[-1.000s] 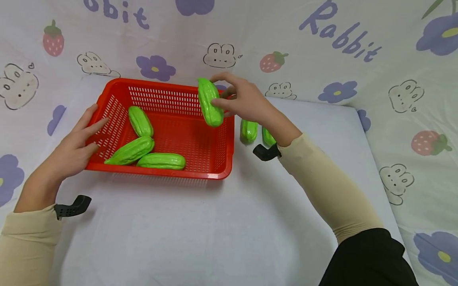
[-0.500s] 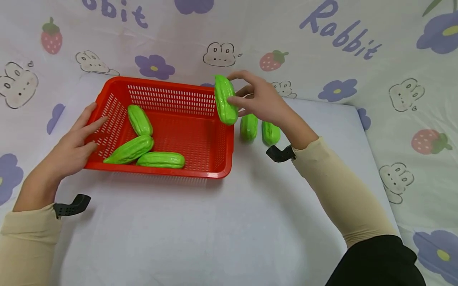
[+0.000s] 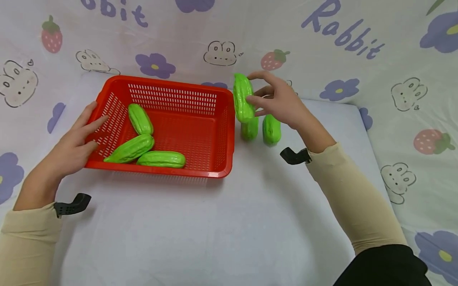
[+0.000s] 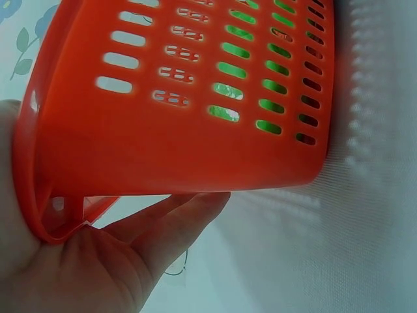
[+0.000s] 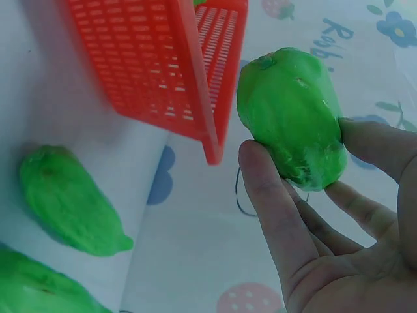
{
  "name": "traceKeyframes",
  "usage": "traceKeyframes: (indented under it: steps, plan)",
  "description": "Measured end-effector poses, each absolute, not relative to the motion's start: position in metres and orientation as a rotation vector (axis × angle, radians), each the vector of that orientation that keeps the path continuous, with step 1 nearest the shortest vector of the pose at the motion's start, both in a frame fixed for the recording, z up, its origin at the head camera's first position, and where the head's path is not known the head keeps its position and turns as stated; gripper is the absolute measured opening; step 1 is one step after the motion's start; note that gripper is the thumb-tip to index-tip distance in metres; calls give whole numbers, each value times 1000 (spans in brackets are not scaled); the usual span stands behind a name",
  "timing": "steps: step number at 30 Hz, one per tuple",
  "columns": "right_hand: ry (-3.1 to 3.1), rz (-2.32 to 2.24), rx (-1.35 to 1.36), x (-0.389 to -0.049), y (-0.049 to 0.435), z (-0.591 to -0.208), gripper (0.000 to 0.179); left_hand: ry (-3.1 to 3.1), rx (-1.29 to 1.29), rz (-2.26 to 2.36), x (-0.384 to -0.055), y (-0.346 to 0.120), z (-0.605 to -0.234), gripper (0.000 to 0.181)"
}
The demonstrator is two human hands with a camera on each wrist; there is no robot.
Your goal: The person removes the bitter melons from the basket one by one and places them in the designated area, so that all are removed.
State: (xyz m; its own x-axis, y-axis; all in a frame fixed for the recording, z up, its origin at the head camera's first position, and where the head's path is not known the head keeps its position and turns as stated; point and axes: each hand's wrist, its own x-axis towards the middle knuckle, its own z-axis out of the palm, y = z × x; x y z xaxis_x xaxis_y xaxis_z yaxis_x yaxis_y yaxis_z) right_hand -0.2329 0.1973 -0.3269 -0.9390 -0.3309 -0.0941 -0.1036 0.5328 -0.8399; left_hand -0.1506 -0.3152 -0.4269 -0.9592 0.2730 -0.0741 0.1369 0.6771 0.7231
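Observation:
My right hand (image 3: pixel 280 97) pinches a bright green, ridged bitter melon (image 3: pixel 243 98) between thumb and fingertips, held up beside the right rim of a red plastic basket (image 3: pixel 171 171). The right wrist view shows this bitter melon (image 5: pixel 293 111) end on, with fingers on both sides. My left hand (image 3: pixel 73 147) grips the basket's left end. In the left wrist view that hand (image 4: pixel 124 254) is at the rim, with fingertips against the outer wall. Inside the basket lie three more bitter melons, one upper (image 3: pixel 140 120), one slanting (image 3: pixel 130 149), one along the front (image 3: pixel 162 159).
Right of the basket, two bitter melons lie on the white tabletop: a nearer one (image 3: pixel 249 129), partly hidden by the held one, and another (image 3: pixel 271 130) beside it. A patterned cloth (image 3: pixel 243 24) with rabbits and flowers stands behind the table.
My right hand has moved right with the bitter melon, from over the basket's right end to just outside its rim. My left hand and the basket have stayed put.

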Motion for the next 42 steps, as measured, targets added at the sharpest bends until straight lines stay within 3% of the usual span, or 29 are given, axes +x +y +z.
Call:
traceKeyframes:
  steps: [42]
  plan:
    - [2591,-1462,-200,-221,278,-335,61,2733,325,1123,-151,-315,-426,73]
